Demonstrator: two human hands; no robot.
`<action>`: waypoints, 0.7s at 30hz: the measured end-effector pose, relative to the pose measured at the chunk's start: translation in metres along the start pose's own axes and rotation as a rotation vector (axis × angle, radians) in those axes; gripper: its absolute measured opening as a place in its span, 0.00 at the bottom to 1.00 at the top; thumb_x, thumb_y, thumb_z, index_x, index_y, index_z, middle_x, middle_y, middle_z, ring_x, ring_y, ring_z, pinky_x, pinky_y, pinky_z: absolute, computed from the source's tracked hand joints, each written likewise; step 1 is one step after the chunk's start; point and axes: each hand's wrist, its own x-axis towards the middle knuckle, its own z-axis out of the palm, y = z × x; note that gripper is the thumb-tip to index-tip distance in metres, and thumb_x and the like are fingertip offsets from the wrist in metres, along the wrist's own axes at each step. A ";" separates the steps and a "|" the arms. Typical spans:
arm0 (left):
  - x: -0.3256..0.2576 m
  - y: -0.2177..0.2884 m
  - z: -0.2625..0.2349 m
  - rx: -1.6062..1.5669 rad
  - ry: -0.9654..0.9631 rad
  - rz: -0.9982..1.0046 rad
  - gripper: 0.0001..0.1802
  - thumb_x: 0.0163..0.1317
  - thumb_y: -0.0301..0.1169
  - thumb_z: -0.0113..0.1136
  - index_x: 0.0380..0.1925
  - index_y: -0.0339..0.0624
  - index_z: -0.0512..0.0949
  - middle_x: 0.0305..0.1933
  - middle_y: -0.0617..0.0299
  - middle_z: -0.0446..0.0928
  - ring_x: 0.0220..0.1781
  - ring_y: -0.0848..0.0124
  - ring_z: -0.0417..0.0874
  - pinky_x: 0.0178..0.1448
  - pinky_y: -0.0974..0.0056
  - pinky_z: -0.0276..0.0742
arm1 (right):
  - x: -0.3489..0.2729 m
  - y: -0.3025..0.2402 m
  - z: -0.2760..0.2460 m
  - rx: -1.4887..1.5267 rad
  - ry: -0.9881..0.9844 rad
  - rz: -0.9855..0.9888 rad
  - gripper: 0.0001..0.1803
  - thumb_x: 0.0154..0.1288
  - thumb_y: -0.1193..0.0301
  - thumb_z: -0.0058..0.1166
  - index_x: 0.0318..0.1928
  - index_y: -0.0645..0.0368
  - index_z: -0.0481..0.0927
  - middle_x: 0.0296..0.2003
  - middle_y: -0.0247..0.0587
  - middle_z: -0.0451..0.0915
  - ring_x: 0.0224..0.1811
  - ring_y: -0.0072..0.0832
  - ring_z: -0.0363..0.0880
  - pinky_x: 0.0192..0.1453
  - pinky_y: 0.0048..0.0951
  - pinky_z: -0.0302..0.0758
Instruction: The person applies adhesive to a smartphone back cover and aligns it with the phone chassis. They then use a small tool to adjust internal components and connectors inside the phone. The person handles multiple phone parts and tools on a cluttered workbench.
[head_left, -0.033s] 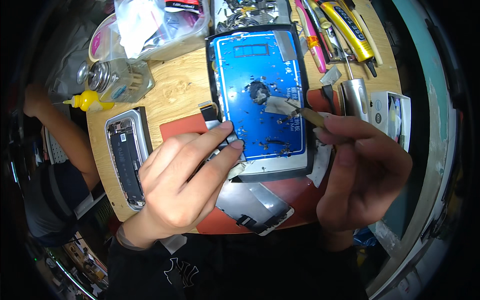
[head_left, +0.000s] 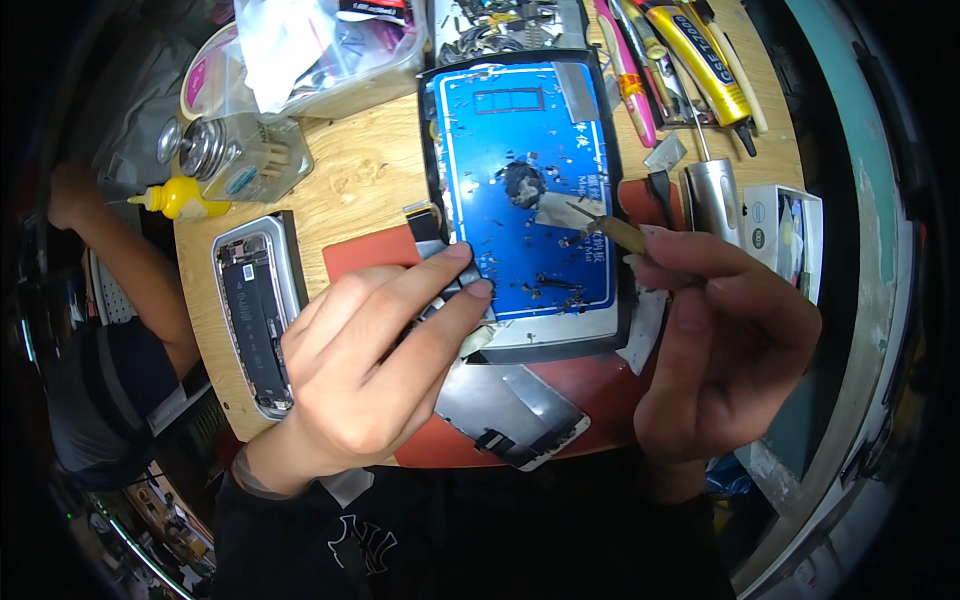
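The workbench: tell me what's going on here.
A person's left hand touches a grey part with a ribbon-like end, at the left edge of a blue mat strewn with tiny bits. The right hand holds a slim pointed tool over the mat's right side. An opened phone lies to the left on the wooden tabletop.

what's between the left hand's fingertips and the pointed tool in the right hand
In the head view, the blue mat, strewn with small dark bits, lies between the left hand and the pointed tool.
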 end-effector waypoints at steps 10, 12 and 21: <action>-0.003 0.000 -0.001 -0.003 0.018 0.028 0.17 0.47 0.24 0.73 0.40 0.34 0.91 0.50 0.48 0.90 0.38 0.64 0.88 0.36 0.65 0.81 | -0.002 -0.005 0.017 -0.048 -0.089 0.038 0.10 0.79 0.87 0.50 0.56 0.70 0.70 0.54 0.68 0.84 0.56 0.44 0.89 0.61 0.38 0.88; -0.004 0.001 0.000 -0.007 0.019 0.024 0.16 0.48 0.24 0.73 0.40 0.35 0.91 0.50 0.49 0.90 0.38 0.64 0.88 0.35 0.65 0.81 | -0.001 -0.004 0.015 -0.051 -0.113 0.020 0.09 0.80 0.86 0.48 0.56 0.70 0.68 0.56 0.69 0.83 0.57 0.45 0.88 0.62 0.38 0.88; -0.004 0.004 -0.002 -0.037 -0.011 0.008 0.20 0.47 0.20 0.78 0.45 0.35 0.91 0.53 0.49 0.89 0.37 0.61 0.88 0.38 0.62 0.83 | 0.002 0.001 0.018 -0.095 -0.050 -0.005 0.06 0.84 0.84 0.45 0.56 0.71 0.69 0.60 0.70 0.81 0.60 0.45 0.88 0.65 0.39 0.87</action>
